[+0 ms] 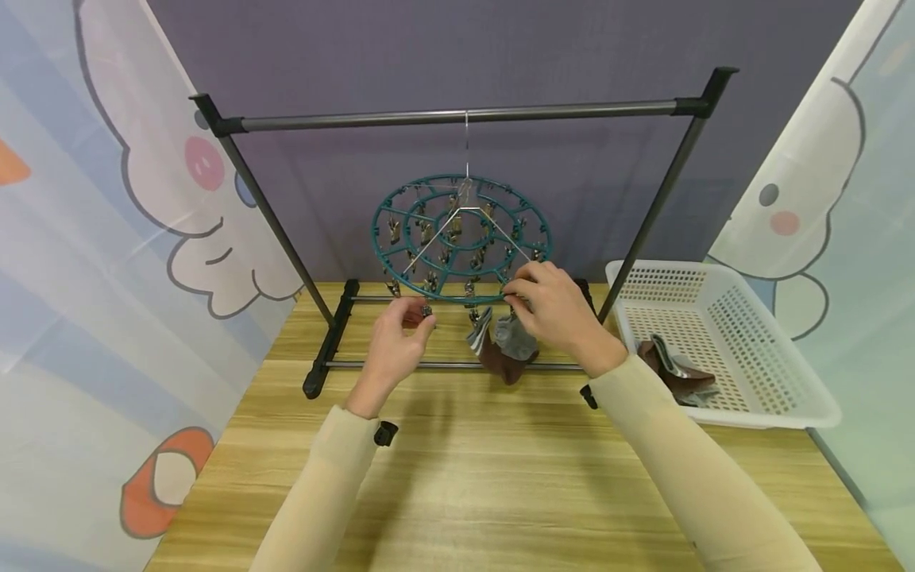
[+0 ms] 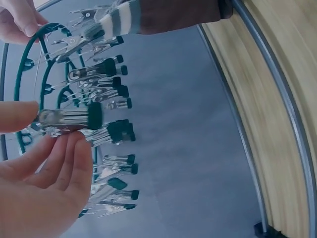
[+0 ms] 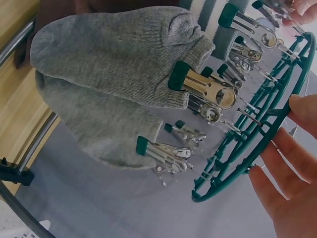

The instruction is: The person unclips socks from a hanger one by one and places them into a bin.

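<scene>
A round green clip hanger [image 1: 457,299] hangs by its wire hook, with many metal clips below it. My left hand [image 1: 393,342] pinches one green-tipped metal clip [image 2: 69,118] between thumb and fingers at the near left of the hanger. At the near right, my right hand [image 1: 557,306] grips the outer ring, thumb on one side and fingers on the other. Two grey socks [image 3: 114,54] hang from clips close to the right hand. Beside them hangs a brown sock [image 2: 178,15] with a grey-and-white striped cuff. No sock shows in the left hand's clip.
A metal rack with a horizontal bar [image 1: 357,120] and black feet stands on the wooden table [image 1: 457,492]. To the right, a white perforated basket [image 1: 786,357] holds brown and grey socks [image 1: 675,369]. Patterned curtains flank both sides; a grey panel is behind.
</scene>
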Demonstrator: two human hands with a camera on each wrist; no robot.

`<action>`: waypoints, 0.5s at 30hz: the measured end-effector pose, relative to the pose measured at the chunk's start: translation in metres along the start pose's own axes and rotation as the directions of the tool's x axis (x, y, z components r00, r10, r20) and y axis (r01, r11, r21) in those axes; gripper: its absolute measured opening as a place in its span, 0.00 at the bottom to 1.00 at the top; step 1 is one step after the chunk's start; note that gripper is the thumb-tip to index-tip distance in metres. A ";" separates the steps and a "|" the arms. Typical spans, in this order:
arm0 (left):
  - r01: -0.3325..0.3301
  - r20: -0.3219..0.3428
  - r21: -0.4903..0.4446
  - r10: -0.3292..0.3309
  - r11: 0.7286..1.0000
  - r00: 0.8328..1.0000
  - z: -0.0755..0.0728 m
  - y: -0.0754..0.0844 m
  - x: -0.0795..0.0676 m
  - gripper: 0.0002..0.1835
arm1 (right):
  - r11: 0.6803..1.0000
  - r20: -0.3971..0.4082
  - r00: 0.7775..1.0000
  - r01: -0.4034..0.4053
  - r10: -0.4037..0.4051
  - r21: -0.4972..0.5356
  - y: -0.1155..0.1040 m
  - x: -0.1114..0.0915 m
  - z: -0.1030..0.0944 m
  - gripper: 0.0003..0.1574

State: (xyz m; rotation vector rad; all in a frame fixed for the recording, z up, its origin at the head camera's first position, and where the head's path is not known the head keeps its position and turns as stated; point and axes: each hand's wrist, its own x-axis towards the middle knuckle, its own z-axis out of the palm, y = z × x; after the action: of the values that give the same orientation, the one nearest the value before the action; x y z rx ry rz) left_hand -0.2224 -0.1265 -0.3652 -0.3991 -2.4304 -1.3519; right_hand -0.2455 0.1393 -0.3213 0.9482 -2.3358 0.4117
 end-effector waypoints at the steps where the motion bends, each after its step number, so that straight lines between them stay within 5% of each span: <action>1: -0.007 -0.006 0.008 0.007 1.000 1.000 -0.001 0.001 -0.001 0.18 | 1.000 -0.002 1.000 0.006 -0.006 -0.004 -0.001 0.000 0.000 0.05; 5: -0.080 -0.072 0.080 0.086 0.994 0.994 -0.002 0.005 -0.003 0.17 | 0.999 -0.019 0.999 0.025 -0.026 -0.031 -0.006 0.002 0.002 0.05; 7: -0.152 -0.132 0.142 0.170 0.978 0.977 -0.003 0.008 -0.004 0.15 | 0.998 -0.028 0.999 0.029 -0.030 -0.048 -0.008 0.002 0.001 0.05; 11: -0.331 -0.208 0.312 0.404 0.891 0.891 -0.003 0.016 0.000 0.10 | 0.997 -0.036 0.999 0.029 -0.032 -0.077 -0.014 0.004 -0.003 0.06; 13: -0.414 -0.186 0.383 0.508 0.826 0.841 -0.002 0.022 0.005 0.09 | 0.996 -0.037 0.999 0.023 -0.026 -0.090 -0.016 0.005 -0.006 0.06; 15: -0.474 -0.128 0.430 0.572 0.768 0.810 0.000 0.027 0.010 0.09 | 0.994 -0.040 0.999 0.017 -0.021 -0.104 -0.018 0.005 -0.008 0.07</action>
State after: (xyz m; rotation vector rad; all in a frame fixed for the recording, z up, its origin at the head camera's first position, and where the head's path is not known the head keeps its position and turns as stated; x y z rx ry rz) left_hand -0.2210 -0.1120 -0.3404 -0.6958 -2.0685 -0.6240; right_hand -0.2329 0.1279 -0.3109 0.9034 -2.2859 0.2971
